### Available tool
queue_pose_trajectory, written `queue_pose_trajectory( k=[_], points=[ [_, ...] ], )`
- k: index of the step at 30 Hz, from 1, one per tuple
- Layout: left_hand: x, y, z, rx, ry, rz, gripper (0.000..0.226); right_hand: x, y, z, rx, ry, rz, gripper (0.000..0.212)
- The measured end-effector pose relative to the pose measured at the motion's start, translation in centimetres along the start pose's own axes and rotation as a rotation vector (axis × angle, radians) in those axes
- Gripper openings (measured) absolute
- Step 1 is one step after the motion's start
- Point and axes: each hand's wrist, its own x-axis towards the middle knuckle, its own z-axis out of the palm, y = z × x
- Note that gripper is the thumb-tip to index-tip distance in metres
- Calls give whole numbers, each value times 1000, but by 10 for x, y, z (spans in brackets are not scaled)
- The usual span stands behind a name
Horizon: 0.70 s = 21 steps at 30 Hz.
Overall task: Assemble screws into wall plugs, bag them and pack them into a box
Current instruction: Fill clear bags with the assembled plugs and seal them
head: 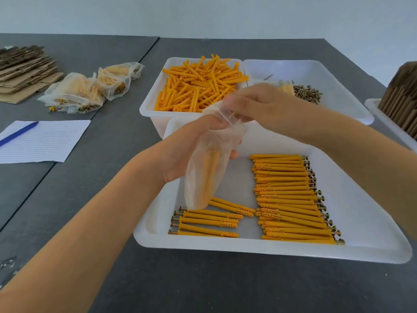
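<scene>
Right now the person holds a clear plastic bag (206, 168) above the near white tray (248, 247), with several orange plugs showing through it. The left hand (191, 150) is wrapped round the bag's upper part, and the right hand (255, 105) pinches its mouth from above. In the tray, below the bag, lies a short row of assembled plugs with screws (207, 222); a longer row (291, 199) lies on the tray's right side. Beyond the tray sits a tub of loose orange plugs (198, 84), and right of that tub another one holding a heap of screws (306, 93). Well left of the tray, filled bags (90, 89) lie piled beside flattened cardboard (24, 71), with a lined sheet (45, 141) and blue pen (19, 133) nearer.
</scene>
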Motion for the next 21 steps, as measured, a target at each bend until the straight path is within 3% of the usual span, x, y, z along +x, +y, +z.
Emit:
queue_pose_trajectory(
  k=[3, 5, 6, 9, 11, 13, 16, 19, 21],
  points=[
    [-4, 0, 1, -46, -6, -8, 46, 0, 5, -10, 74, 265, 119, 35],
    [-5, 2, 0, -51, 5, -7, 44, -1, 11, -12, 33, 279, 274, 34],
    [-5, 2, -1, -47, 11, -11, 43, -1, 14, -11, -23, 182, 358, 31],
    [-6, 3, 0, -51, 69, 0, 39, -3, 16, 8, -210, -321, 505, 20],
    [-4, 3, 0, -40, 140, 25, 43, -5, 17, 33, -290, -539, 424, 21],
    [-3, 4, 1, -20, 226, 79, 37, -6, 20, 60, -357, -595, 288, 28],
    [-1, 3, -1, -7, 337, 130, 26, -10, 22, 92, -631, -527, 146, 31],
    [-2, 3, -1, -35, 361, 145, 33, -13, 23, 106, -785, -405, 83, 15],
    [-2, 4, -1, -60, 356, 144, 38, -14, 24, 108, -849, -356, 110, 23]
  ],
)
